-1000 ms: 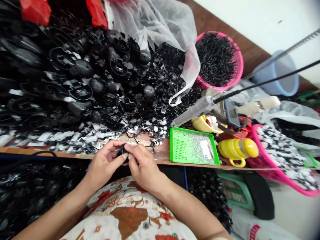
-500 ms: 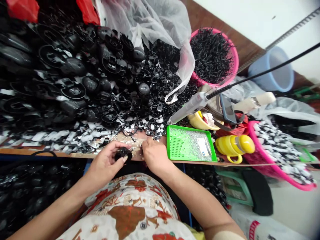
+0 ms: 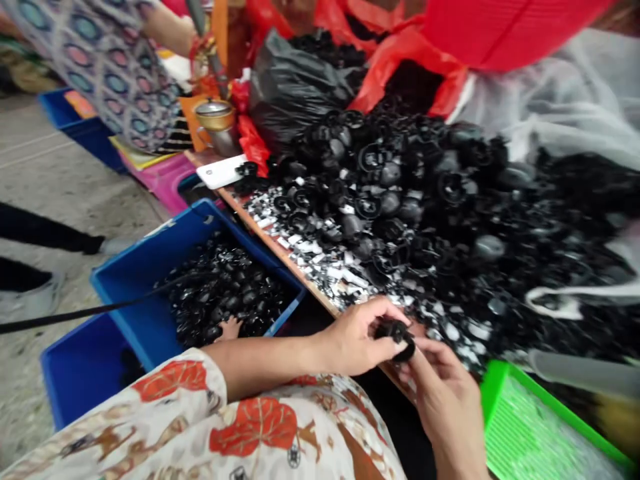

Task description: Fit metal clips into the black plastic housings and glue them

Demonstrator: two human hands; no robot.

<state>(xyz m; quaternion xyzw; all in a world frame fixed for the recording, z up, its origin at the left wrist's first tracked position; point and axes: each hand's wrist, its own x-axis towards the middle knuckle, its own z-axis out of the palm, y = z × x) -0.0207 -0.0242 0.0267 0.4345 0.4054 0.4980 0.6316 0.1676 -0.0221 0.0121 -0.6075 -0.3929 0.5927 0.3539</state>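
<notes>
My left hand (image 3: 357,337) is closed round a small round black plastic part (image 3: 395,333), just over the front edge of the worktable. Right against that part is my right hand (image 3: 445,390), its thumb at the part's edge and its fingers bent together. Whether a small piece sits in the right fingertips is hidden. White and black plastic bits (image 3: 345,273) lie scattered along the table edge near the hands. Behind them rises a large heap of black rounded plastic parts (image 3: 390,200).
A blue bin (image 3: 107,273) full of black parts stands left, with another person's hand (image 3: 230,328) in it. A green tray (image 3: 505,427) of tiny clear pieces is at right. Further off are a black bag (image 3: 295,93) and a co-worker in patterned clothing (image 3: 120,73).
The view has swung left, bringing the blue bins and a co-worker into sight. My right hand has come from the tabletop up to the black part in my left hand.
</notes>
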